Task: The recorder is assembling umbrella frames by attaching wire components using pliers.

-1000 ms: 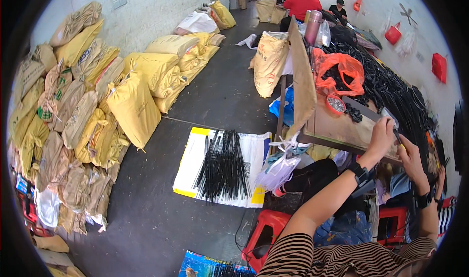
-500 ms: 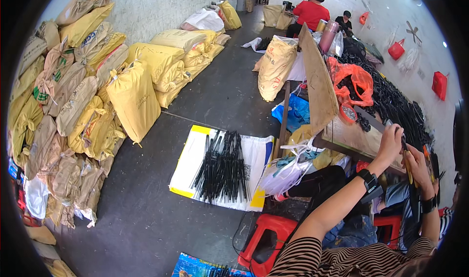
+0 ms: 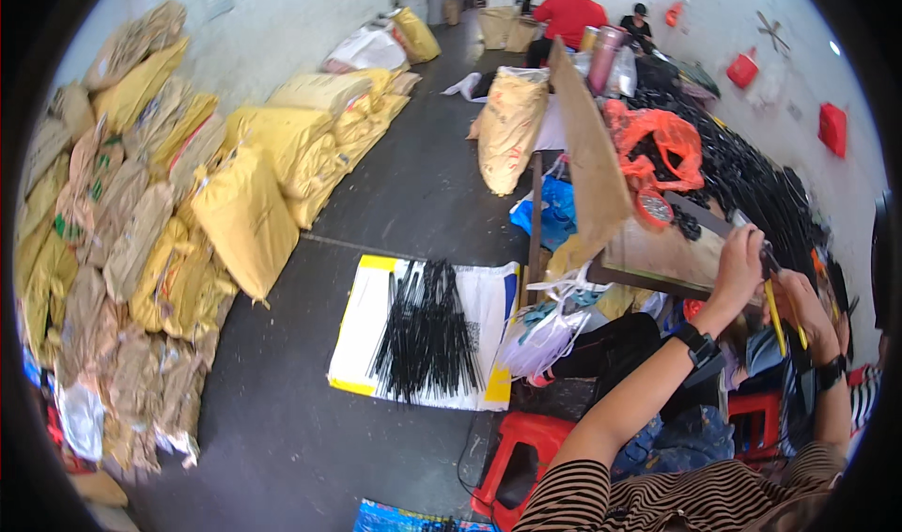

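My right hand (image 3: 806, 308) is wrapped around a pair of yellow-handled pliers (image 3: 774, 318), whose handles point down and stand a little apart. The dark head of the pliers is close to the fingers of my left hand (image 3: 740, 262). My left hand is closed in a pinch, and a small greyish end shows above its fingers; the rest of what it grips is hidden. Both hands are over the right end of the wooden workbench (image 3: 662, 258). Beside them on the bench is a heap of black strips (image 3: 766, 189).
A round red tub of small metal pieces (image 3: 655, 209) and an orange plastic bag (image 3: 658, 142) are on the bench, beside an upright board (image 3: 590, 170). Black strips (image 3: 427, 335) lie on a white sheet on the floor. A red stool (image 3: 503, 447) stands near; stuffed sacks (image 3: 246, 217) line the left wall.
The view has shifted slightly. The yellow pliers handles now show more plainly and further apart below my right hand. My left hand keeps its pinch close by.
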{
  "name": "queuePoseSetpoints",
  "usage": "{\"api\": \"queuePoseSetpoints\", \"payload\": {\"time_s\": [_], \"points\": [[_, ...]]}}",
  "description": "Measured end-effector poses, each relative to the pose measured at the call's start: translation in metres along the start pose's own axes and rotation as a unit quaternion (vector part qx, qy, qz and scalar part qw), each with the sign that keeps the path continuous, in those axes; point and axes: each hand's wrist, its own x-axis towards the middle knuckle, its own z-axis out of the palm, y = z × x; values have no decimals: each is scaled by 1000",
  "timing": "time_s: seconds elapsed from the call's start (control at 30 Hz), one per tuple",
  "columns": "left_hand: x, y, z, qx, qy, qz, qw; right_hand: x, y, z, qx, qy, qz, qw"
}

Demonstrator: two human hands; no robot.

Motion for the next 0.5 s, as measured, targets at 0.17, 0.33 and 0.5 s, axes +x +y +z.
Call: {"api": "queuePoseSetpoints", "payload": {"time_s": [0.17, 0.33, 0.5], "points": [[7, 12, -10, 40, -81, -45, 995, 8, -9, -2, 145, -30, 157, 976], [15, -6, -21, 83, -121, -121, 982, 25, 35, -12, 266, -215, 108, 933], [13, 16, -17, -47, -148, -276, 949, 27, 49, -20, 105, -201, 51, 973]]}}
